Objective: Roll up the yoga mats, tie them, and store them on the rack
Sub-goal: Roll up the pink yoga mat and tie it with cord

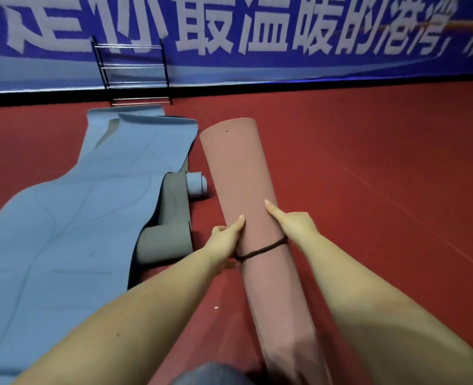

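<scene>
Head view | pink rolled mat between both hands | left hand, right hand grip its sides by black band | blue mats left of roll | rack beyond

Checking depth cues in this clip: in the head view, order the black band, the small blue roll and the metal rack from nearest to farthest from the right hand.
1. black band: looped round the pink rolled mat, right beside the right hand.
2. small blue roll: on the floor, left of the pink mat.
3. metal rack: against the blue banner wall, far back.
</scene>
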The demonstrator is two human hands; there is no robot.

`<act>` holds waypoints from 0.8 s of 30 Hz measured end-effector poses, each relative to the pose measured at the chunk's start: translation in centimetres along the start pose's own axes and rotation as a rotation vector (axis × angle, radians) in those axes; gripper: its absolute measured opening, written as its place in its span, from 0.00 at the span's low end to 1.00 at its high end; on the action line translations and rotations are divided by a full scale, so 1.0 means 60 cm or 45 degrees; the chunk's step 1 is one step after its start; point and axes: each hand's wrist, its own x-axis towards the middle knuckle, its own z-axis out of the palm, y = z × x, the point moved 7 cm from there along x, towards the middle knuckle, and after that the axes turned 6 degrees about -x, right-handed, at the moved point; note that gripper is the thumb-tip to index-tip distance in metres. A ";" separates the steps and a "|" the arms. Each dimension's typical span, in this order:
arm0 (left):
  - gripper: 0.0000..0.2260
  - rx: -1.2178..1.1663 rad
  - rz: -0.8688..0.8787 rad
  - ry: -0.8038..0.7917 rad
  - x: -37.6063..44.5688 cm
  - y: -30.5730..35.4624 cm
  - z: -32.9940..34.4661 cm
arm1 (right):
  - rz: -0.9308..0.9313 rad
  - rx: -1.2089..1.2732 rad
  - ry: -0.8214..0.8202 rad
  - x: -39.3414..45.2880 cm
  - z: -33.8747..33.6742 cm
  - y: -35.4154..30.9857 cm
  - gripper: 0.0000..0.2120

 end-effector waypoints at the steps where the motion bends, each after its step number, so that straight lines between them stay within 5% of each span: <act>1: 0.30 0.027 -0.037 -0.010 0.017 -0.022 0.015 | 0.050 -0.045 -0.005 0.013 0.001 0.028 0.43; 4: 0.26 0.094 -0.148 -0.083 0.062 -0.090 0.062 | 0.207 -0.144 -0.011 0.053 0.003 0.116 0.53; 9: 0.28 0.235 -0.384 -0.150 0.123 -0.216 0.112 | 0.373 -0.205 -0.012 0.104 0.021 0.251 0.53; 16: 0.13 0.234 -0.494 -0.233 0.189 -0.335 0.116 | 0.396 -0.365 -0.150 0.181 0.122 0.342 0.33; 19: 0.17 0.225 -0.388 -0.288 0.210 -0.363 0.111 | 0.367 -0.356 -0.174 0.175 0.179 0.371 0.28; 24: 0.30 0.394 -0.285 -0.432 0.215 -0.369 0.131 | 0.354 -0.388 -0.109 0.168 0.195 0.398 0.36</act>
